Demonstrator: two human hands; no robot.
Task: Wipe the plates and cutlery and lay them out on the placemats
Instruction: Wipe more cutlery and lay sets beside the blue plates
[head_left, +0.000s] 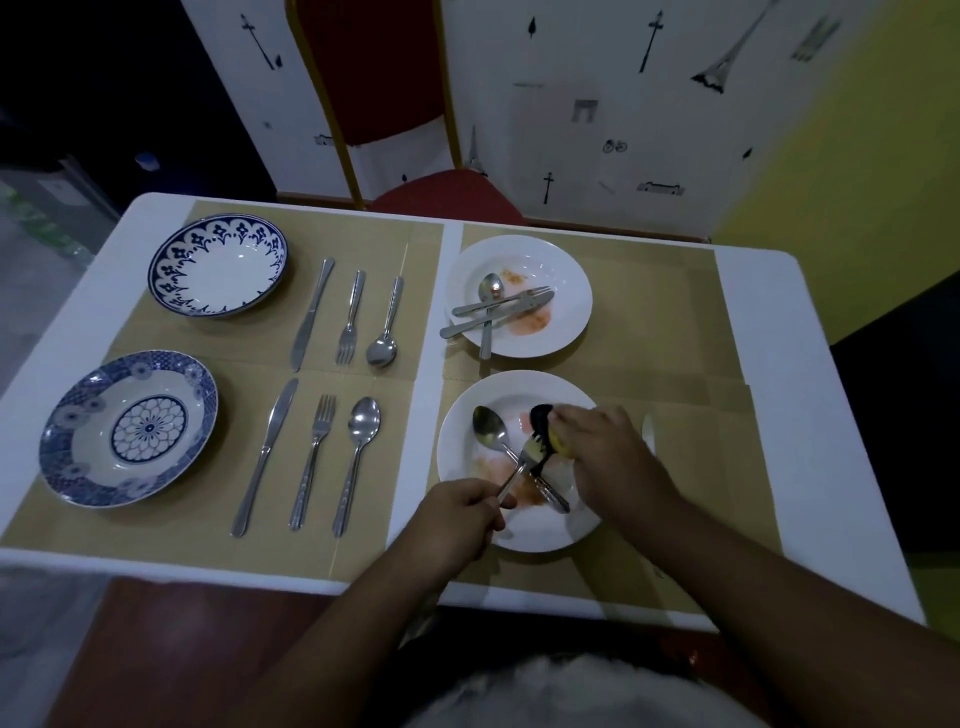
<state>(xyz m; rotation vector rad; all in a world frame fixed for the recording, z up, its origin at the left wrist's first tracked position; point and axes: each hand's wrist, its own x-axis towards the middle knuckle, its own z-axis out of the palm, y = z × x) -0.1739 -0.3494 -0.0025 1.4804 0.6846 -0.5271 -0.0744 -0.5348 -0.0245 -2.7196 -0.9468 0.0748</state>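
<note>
Over the smeared plate (519, 530), left grip (457, 514) pinches fork (524, 457); right grip (608, 447) half-hides sponge (545, 421).

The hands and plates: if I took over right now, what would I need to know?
Left hand holds a fork by its handle over the near white plate.
Right hand presses a yellow-and-dark sponge against the fork's tines.
A spoon lies on that plate, which is stained.
Far white plate is stained too, with knife, fork and spoon piled on it.
Done: two blue patterned plates with cutlery laid out beside them, on the left placemats.
Left: both white plates and their cutlery.
</note>
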